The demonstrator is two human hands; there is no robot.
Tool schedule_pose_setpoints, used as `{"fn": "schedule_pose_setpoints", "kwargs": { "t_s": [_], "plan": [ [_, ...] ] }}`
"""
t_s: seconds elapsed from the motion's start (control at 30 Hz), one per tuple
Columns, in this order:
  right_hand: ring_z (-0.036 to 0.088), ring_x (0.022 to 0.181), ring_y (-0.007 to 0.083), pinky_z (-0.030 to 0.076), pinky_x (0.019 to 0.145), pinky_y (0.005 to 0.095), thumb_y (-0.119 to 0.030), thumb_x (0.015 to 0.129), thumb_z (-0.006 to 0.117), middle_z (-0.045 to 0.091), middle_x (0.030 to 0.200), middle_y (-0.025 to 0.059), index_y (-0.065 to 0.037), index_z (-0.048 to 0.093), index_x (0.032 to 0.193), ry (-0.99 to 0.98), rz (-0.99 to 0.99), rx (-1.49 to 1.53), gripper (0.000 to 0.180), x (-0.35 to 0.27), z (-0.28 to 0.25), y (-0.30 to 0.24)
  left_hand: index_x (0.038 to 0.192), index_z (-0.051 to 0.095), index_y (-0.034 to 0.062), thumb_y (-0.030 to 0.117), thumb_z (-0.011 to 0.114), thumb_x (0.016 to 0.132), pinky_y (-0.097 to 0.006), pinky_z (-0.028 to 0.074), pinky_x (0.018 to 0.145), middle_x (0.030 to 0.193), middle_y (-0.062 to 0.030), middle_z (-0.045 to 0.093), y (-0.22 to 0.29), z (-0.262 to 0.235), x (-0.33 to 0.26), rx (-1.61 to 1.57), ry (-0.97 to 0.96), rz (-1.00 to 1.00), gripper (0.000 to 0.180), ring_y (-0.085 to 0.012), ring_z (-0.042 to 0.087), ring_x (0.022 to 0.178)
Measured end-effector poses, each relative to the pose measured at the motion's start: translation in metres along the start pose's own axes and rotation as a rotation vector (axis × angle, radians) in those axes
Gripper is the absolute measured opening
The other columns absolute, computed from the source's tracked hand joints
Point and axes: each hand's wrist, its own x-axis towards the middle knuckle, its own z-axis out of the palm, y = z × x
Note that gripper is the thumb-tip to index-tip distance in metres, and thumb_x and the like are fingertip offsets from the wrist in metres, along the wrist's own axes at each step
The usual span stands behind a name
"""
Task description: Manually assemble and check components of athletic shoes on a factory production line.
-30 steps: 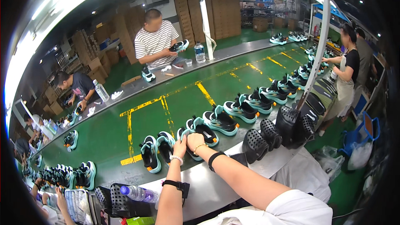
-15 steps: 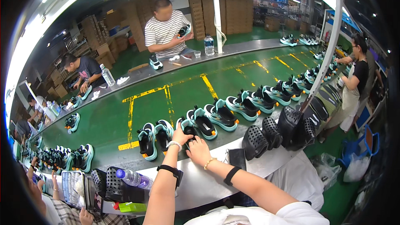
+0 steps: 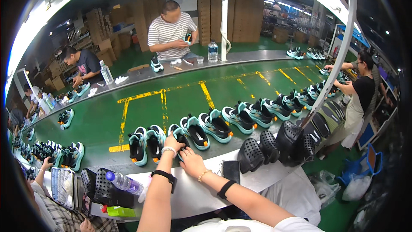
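Head view of a shoe assembly line. The left hand (image 3: pixel 171 142) and the right hand (image 3: pixel 192 162) meet on one black-and-teal sneaker (image 3: pixel 177 134) that stands on the green conveyor belt (image 3: pixel 180 103), at the belt's near edge. The left hand lies on the shoe's upper with its fingers (image 3: pixel 175 137) curled narrowly over it; the right hand sits just nearer the person, fingers reaching to the shoe's near end, but whether they grip it cannot be told. The shoe's long axis runs across the belt, away from the person. The left hand is the nearer of the two to the shoe's middle.

On the belt to the left of this sneaker stands a pair of like sneakers (image 3: pixel 146 142); to its right a row of sneakers (image 3: pixel 240 118) follows the belt. Nearer than the belt, on the grey desk (image 3: pixel 193 195), lie a flat black case (image 3: pixel 231 171), a clear plastic bottle with a blue cap (image 3: pixel 122 181) and a small green box (image 3: pixel 120 211). Yellow painted lines (image 3: pixel 164 103) cross the belt beyond the shoe. Stacked brown cartons (image 3: pixel 240 13) stand beyond the belt's far side.
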Motion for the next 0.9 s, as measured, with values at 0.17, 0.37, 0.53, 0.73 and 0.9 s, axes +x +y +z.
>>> {"fn": "schedule_pose_setpoints", "kwargs": {
  "t_s": [0.17, 0.37, 0.53, 0.73, 0.9],
  "plan": [
    [0.046, 0.124, 0.0288, 0.05, 0.087, 0.0387, -0.021, 0.078, 0.065, 0.057, 0.114, 0.0098, -0.006, 0.054, 0.114, 0.087, 0.015, 0.075, 0.041, -0.002, 0.008, 0.003, 0.142, 0.026, -0.005, 0.023, 0.083, 0.057, -0.038, 0.048, 0.093, 0.116, -0.0267, 0.059, -0.014, 0.002, 0.01, -0.041, -0.048, 0.053, 0.106, -0.0357, 0.059, 0.107],
    [0.037, 0.131, 0.0357, 0.042, 0.099, 0.0421, -0.02, 0.082, 0.062, 0.052, 0.129, 0.0137, -0.006, 0.054, 0.119, 0.048, 0.069, 0.287, 0.04, -0.015, -0.001, 0.004, 0.138, 0.039, 0.0022, 0.011, 0.064, 0.071, -0.042, 0.049, 0.091, 0.11, -0.0213, 0.062, 0.006, 0.019, 0.003, 0.085, 0.057, -0.003, 0.072, -0.0352, 0.061, 0.103],
    [0.034, 0.133, 0.0383, 0.032, 0.107, 0.0417, -0.017, 0.087, 0.059, 0.051, 0.131, 0.016, -0.007, 0.052, 0.126, 0.176, 0.104, 0.615, 0.041, -0.053, -0.095, -0.014, 0.114, 0.057, -0.001, 0.033, 0.082, 0.058, -0.04, 0.051, 0.086, 0.101, -0.0215, 0.066, -0.013, -0.005, -0.008, 0.04, 0.093, 0.084, 0.07, -0.0353, 0.064, 0.094],
    [0.044, 0.124, 0.0372, 0.033, 0.104, 0.0437, -0.018, 0.085, 0.061, 0.055, 0.123, 0.0199, 0.0, 0.051, 0.125, 0.667, 0.412, -0.127, 0.044, -0.112, -0.211, 0.093, 0.131, 0.048, 0.0038, 0.029, 0.083, 0.061, -0.041, 0.05, 0.089, 0.113, -0.019, 0.062, 0.011, 0.001, -0.015, -0.006, 0.174, -0.03, 0.082, -0.0342, 0.062, 0.1],
    [0.054, 0.11, 0.0382, 0.043, 0.093, 0.0424, -0.027, 0.086, 0.062, 0.057, 0.12, 0.0204, -0.001, 0.048, 0.125, 0.494, 0.674, -0.123, 0.049, -0.153, -0.211, 0.158, 0.14, 0.032, 0.0079, 0.011, 0.079, 0.062, -0.037, 0.042, 0.1, 0.123, -0.0183, 0.056, 0.007, -0.016, -0.003, -0.497, 0.216, 0.032, 0.091, -0.0327, 0.053, 0.118]
  ]
}}
